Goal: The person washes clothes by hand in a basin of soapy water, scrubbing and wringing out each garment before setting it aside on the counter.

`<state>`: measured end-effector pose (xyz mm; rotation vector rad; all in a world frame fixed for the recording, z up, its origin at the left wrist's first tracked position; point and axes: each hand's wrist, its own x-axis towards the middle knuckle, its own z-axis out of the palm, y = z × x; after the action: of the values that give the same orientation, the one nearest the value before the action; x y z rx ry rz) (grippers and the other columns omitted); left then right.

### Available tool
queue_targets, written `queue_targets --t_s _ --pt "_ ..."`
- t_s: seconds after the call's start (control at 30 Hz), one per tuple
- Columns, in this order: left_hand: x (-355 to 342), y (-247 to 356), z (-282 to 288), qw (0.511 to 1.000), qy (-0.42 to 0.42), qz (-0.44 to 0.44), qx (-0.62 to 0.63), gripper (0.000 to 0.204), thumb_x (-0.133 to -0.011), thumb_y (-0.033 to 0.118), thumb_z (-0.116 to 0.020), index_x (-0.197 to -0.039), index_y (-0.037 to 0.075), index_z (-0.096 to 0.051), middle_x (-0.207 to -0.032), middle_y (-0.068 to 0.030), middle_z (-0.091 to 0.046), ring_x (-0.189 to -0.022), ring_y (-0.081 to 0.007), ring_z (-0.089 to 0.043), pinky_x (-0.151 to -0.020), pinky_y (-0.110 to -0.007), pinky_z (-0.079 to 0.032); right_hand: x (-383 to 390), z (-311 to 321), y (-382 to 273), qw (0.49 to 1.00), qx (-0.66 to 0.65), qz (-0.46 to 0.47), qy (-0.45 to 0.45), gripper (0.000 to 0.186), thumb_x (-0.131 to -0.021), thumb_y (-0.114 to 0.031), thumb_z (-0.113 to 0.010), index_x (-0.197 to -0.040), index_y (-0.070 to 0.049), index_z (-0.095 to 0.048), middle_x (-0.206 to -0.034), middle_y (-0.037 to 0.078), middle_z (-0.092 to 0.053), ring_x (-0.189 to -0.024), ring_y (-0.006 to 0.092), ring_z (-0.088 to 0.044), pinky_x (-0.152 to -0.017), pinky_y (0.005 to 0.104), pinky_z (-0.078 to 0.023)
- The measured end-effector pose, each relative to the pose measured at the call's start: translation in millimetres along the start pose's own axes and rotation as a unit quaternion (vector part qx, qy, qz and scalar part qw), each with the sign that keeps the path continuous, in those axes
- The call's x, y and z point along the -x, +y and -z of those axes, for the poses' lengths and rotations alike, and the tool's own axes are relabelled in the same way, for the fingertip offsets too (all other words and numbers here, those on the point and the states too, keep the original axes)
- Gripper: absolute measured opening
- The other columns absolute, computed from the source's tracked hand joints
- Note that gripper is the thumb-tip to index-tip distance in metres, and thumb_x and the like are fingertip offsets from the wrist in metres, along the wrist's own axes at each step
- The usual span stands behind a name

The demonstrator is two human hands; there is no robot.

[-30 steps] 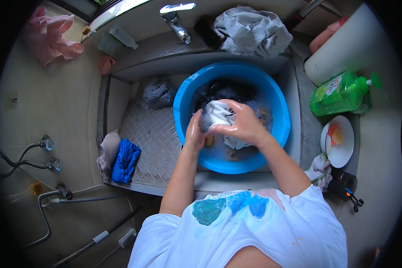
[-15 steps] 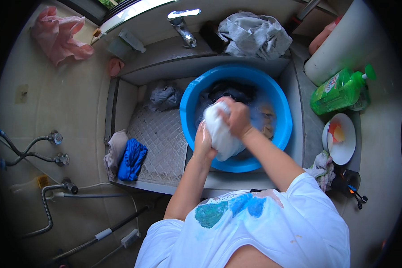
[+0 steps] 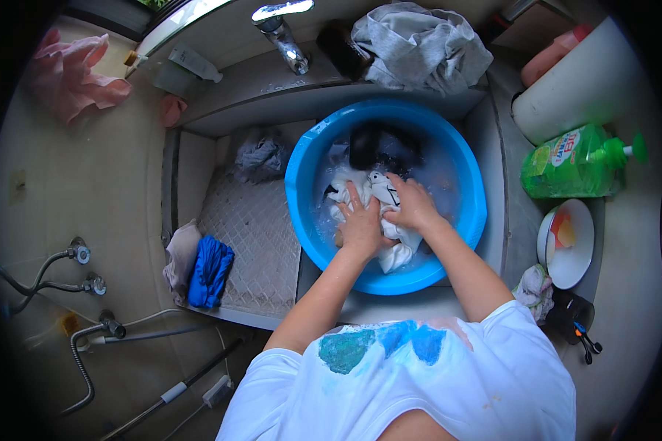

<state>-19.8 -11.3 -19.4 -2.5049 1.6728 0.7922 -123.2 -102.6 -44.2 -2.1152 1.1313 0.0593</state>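
A round blue basin [image 3: 463,176] of soapy water stands in a sink. A wet white cloth [image 3: 399,253] lies in it, with a dark garment [image 3: 379,147] at the far side. My left hand [image 3: 360,224] presses flat on the white cloth, fingers spread. My right hand [image 3: 412,206] grips the same cloth beside it, fingers curled over a fold. Both forearms reach in from the lower edge.
A tap [image 3: 279,29] stands behind the basin beside a grey cloth heap [image 3: 419,44]. A green pump bottle [image 3: 577,162] and white dish [image 3: 570,242] sit right. A grey rag [image 3: 261,154], blue cloth [image 3: 210,268] and beige cloth [image 3: 180,253] lie on the ribbed drainer.
The white cloth, held lifted and bunched above the water half a second ago, is now down in the basin, with both hands lowered onto it.
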Motion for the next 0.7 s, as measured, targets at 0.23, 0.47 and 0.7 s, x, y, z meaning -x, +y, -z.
queue_targets --t_s 0.23,0.47,0.7 --pt "-69 -43 -62 0.968 -0.239 0.034 0.065 0.059 -0.071 0.039 -0.064 -0.12 0.007 -0.053 -0.125 -0.0224 -0.048 -0.109 -0.0369 -0.052 -0.095 -0.042 -0.039 -48 -78 45 0.99 0.008 -0.048 -0.134 0.044 -0.081 -0.027 -0.055 -0.119 -0.005 -0.051 -0.116 0.02 -0.054 -0.105 0.0351 -0.053 -0.087 0.0416 -0.043" --pt "-112 -135 -170 0.986 -0.169 0.005 -0.008 0.052 -0.077 0.038 -0.055 -0.117 0.006 -0.055 -0.122 -0.0149 -0.053 -0.112 -0.0331 -0.05 -0.094 -0.041 -0.039 -61 -96 51 0.975 0.159 0.022 -0.155 0.037 -0.084 -0.027 -0.051 -0.112 -0.003 -0.056 -0.109 0.019 -0.059 -0.1 0.0333 -0.057 -0.084 0.0411 -0.046" --pt "3 -43 -16 0.959 0.032 -0.116 0.256 0.085 -0.057 0.038 -0.078 -0.127 0.006 -0.042 -0.135 -0.027 -0.028 -0.125 -0.0425 -0.028 -0.102 -0.046 -0.028 4 27 -20 0.991 0.039 0.039 -0.123 0.043 -0.067 -0.027 -0.066 -0.099 0.001 -0.057 -0.097 0.022 -0.061 -0.091 0.0357 -0.058 -0.079 0.0407 -0.047"
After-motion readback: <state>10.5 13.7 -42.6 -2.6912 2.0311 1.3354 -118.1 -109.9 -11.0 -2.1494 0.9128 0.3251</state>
